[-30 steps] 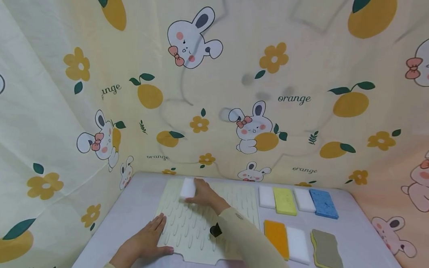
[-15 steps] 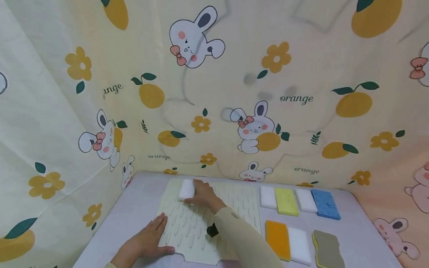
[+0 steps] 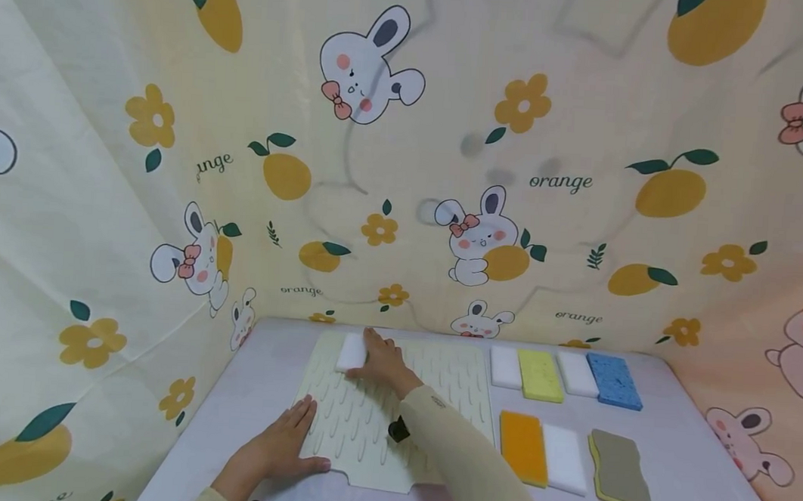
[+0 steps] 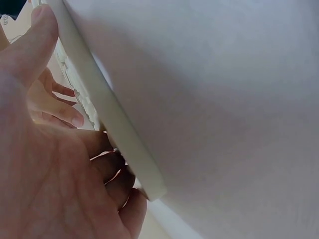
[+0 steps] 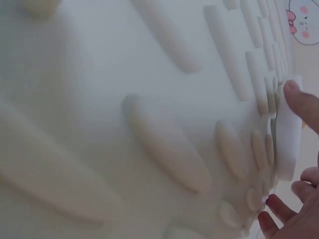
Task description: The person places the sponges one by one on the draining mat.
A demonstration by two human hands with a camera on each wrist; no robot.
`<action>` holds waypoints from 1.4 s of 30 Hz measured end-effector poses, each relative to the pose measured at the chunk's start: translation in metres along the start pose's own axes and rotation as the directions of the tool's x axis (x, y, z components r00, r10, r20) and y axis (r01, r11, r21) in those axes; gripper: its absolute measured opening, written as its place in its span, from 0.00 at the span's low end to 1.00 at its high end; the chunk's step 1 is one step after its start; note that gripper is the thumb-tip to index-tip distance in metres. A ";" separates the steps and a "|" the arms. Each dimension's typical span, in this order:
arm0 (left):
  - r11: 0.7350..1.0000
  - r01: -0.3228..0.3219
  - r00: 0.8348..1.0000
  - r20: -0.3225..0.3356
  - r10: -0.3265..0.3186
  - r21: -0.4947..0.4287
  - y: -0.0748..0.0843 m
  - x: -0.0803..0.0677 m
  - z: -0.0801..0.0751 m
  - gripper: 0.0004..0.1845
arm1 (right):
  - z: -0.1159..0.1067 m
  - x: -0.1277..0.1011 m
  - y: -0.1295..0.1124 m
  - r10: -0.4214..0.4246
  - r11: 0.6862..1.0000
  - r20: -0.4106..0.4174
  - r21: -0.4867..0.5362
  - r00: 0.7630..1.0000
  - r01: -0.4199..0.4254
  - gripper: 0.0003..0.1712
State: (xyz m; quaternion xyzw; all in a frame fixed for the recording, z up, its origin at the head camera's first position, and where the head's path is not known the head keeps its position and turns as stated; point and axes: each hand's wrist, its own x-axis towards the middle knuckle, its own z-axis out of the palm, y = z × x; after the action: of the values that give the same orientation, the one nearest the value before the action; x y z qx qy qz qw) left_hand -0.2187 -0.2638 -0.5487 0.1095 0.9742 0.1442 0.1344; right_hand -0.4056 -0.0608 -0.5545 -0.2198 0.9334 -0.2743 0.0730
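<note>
While my left hand (image 3: 275, 448) presses flat on the ridged mat's (image 3: 393, 401) near left corner, my right hand (image 3: 383, 361) grips the white sponge (image 3: 351, 351) at the far left; I judge most ridges remain unwiped.

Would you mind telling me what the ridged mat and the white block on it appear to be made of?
The ridged mat looks like matte, cream silicone or soft plastic, with rounded moulded ribs. The white block under the right hand looks like fine, poreless melamine-type foam, though that is uncertain.
</note>
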 end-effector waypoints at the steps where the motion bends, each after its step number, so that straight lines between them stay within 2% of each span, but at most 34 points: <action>1: 1.000 -0.007 1.000 0.001 0.007 -0.014 0.001 0.000 0.000 0.66 | 0.000 -0.001 0.002 -0.004 1.000 -0.002 -0.010 1.000 0.004 0.65; 5: 0.999 -0.024 1.000 0.005 0.025 -0.031 0.002 0.002 0.002 0.68 | -0.002 -0.005 0.012 -0.026 1.000 0.008 -0.016 1.000 0.026 0.67; 12: 1.000 -0.007 1.000 0.016 0.007 0.007 0.003 0.005 0.002 0.66 | -0.010 -0.020 0.027 -0.065 0.993 0.039 0.099 0.997 0.061 0.66; 18: 1.000 -0.004 1.000 -0.014 0.004 -0.005 0.001 0.004 0.006 0.64 | -0.019 -0.036 0.037 -0.115 0.989 0.035 0.099 0.993 0.111 0.64; 21: 1.000 0.000 1.000 -0.028 0.000 -0.010 0.000 0.003 0.008 0.63 | -0.025 -0.046 0.039 -0.129 0.985 0.016 0.115 0.992 0.126 0.62; 28: 1.000 -0.003 0.999 -0.034 0.002 -0.027 -0.003 0.003 0.010 0.64 | -0.042 -0.073 0.040 -0.103 0.979 -0.023 0.176 0.994 0.106 0.60; 42: 1.000 0.011 0.999 -0.030 -0.011 -0.017 0.002 0.001 0.006 0.64 | -0.076 -0.119 0.044 -0.122 0.982 -0.132 0.130 0.984 0.139 0.57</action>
State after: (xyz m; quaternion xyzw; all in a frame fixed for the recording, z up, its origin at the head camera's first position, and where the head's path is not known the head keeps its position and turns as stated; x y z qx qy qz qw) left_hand -0.2172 -0.2603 -0.5538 0.1008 0.9755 0.1533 0.1217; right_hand -0.3355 0.0621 -0.5128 -0.2577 0.8983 -0.3556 0.0117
